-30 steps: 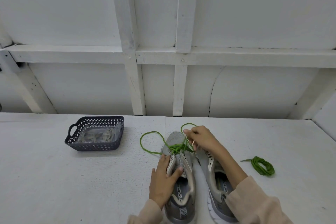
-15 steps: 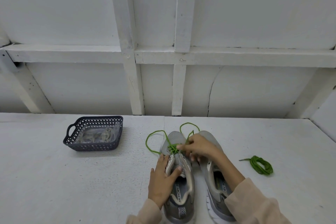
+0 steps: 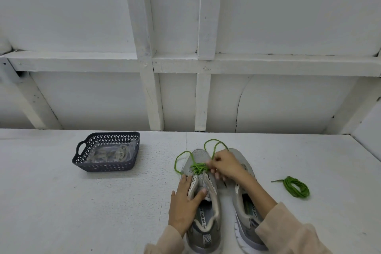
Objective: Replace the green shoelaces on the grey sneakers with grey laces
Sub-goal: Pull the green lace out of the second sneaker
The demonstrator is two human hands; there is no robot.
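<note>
Two grey sneakers stand side by side on the white bench [image 3: 82, 202], their long axes running straight away from the person. The toes point at the white wall [image 3: 268, 99] and the heels sit nearest the sleeves.

The left sneaker [image 3: 203, 198] carries a green lace [image 3: 198, 167] crossed through its toe-end eyelets. Slack loops of it spill off the toe, one to the left and one beyond.

The right hand [image 3: 226, 166] reaches across the right sneaker [image 3: 245, 208]. Its fingers [image 3: 214, 168] are bunched together, pinching the green lace at those front eyelets.

The left hand [image 3: 183, 206] steadies the left sneaker. Its fingers [image 3: 185, 179] lie spread along the outer side while the thumb hooks over the eyelet strip onto the tongue, so the upper is clamped between them.

Right of the pinching fingers and well apart from them, a coiled green lace [image 3: 295, 186] lies alone on bare bench. Left of the steadying fingers, also well apart and farther from the person, stands a dark basket [image 3: 107, 168] holding pale grey laces [image 3: 111, 153] in a clear bag. Bare bench separates the basket from the left sneaker.

Beyond the fingers, the lace loops end short of the bench's far edge, where it meets the wall.
</note>
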